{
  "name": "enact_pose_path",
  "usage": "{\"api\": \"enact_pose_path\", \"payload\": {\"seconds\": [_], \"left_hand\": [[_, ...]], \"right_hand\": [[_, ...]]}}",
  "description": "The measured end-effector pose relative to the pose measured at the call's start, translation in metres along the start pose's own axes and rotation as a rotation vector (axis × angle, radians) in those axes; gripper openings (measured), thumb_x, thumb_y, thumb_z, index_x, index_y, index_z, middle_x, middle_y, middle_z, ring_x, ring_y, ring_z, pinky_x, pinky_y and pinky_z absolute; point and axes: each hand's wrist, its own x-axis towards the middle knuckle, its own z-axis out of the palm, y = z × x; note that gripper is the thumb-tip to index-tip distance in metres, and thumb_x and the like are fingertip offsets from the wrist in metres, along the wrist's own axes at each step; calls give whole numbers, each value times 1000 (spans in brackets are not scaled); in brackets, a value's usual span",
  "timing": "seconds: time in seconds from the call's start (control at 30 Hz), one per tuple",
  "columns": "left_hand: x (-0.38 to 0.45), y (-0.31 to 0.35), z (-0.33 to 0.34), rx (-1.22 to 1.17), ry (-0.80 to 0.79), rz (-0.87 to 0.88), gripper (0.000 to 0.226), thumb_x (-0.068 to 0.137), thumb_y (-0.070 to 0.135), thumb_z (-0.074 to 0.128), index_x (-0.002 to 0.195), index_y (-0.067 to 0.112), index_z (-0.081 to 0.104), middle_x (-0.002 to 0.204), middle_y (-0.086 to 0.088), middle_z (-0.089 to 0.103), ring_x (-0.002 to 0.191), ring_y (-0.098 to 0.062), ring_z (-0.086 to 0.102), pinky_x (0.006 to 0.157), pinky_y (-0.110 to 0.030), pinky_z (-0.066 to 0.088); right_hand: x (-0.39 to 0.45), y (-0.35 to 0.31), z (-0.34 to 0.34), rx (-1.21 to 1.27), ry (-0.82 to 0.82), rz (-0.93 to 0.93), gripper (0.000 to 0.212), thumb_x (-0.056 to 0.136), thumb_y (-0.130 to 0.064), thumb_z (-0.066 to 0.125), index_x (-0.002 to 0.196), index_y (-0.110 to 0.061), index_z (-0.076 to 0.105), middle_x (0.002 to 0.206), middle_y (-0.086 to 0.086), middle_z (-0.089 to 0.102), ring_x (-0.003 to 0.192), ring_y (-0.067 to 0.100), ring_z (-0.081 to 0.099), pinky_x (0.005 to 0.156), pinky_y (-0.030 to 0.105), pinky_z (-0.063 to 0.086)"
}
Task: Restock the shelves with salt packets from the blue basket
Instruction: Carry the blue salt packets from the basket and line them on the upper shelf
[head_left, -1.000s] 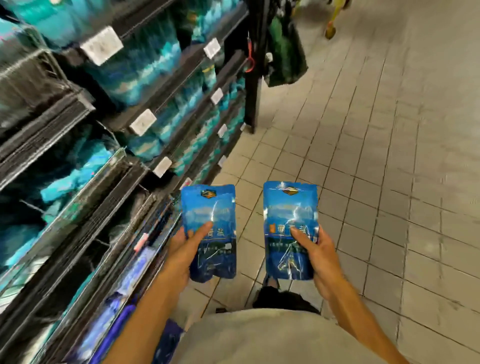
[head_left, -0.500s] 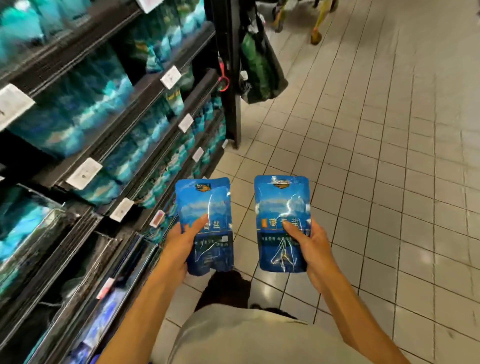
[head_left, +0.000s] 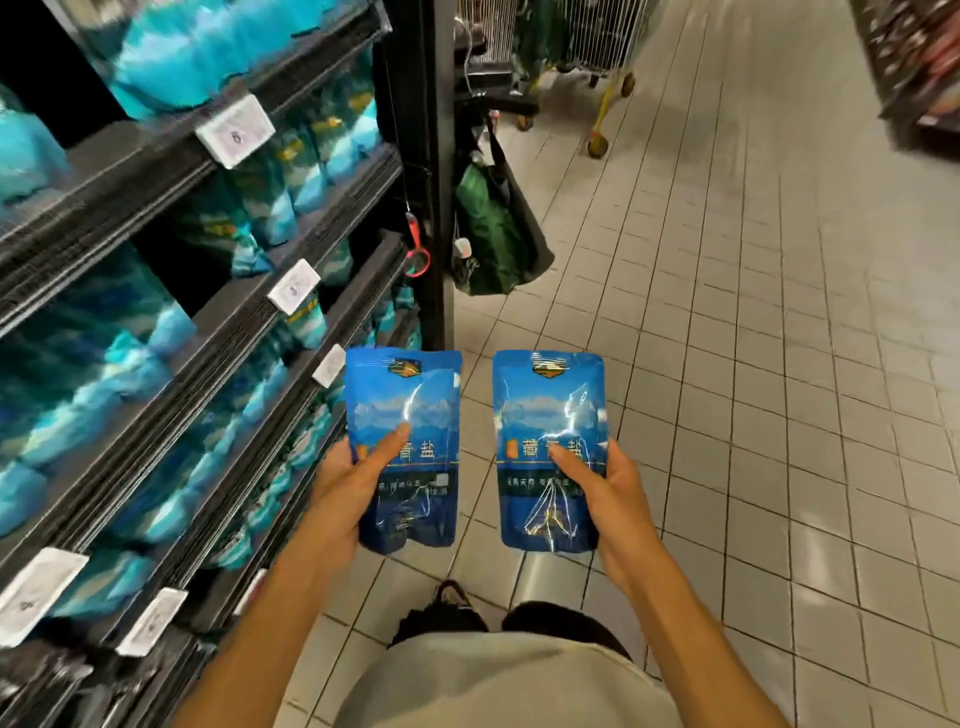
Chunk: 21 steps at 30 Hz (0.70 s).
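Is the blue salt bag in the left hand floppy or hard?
Probably soft but firm: the left salt packet stands upright from the left hand without drooping, yet its film shows creases. The glossy film likely makes it a bit slippery.

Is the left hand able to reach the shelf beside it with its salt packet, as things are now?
Probably yes. The left hand holds its packet right beside the shelf edge, and nothing stands between them. That shelf looks quite full of packets already, though, so free space is hard to judge.
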Motion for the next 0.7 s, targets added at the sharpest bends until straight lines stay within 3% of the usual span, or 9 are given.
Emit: {"api": "enact_pose_path", "payload": {"seconds": [0.1,0.3,0.47,0.57,0.7], "left_hand": [[26,35,11,7,-3,50,51,74,39,82,117,15,69,109,-9,78,99,-30,75,88,-51,59],[68,100,25,-42,62,200,54,66,46,87,110,18,72,103,-6,79,91,-24,77,62,-31,61],[100,155,38,-51,136,344,40,69,49,86,105,34,77,113,0,78,102,-19,75,79,-32,62],[115,191,47,-45,274,428,50,66,53,86,110,32,76,116,2,76,109,-22,72,95,-45,56],[123,241,53,-82,436,526,54,65,58,82,112,32,74,115,1,77,103,-20,74,85,-39,57]], "right_hand": [[35,-28,16,10,-21,-25,31,87,-28,78,116,-29,66,106,1,78,91,22,77,67,35,62],[103,-88,54,25,-153,-108,35,83,-27,79,115,-29,68,107,1,78,95,22,76,68,34,62],[172,-148,98,37,-338,-200,31,82,-24,78,111,-33,71,112,1,77,102,22,75,77,36,63],[214,-190,129,54,-478,-276,34,83,-21,76,117,-25,70,116,5,76,105,25,73,82,37,61],[259,-246,175,88,-691,-340,37,86,-16,73,123,-15,65,119,9,74,107,26,72,83,35,60]]}}
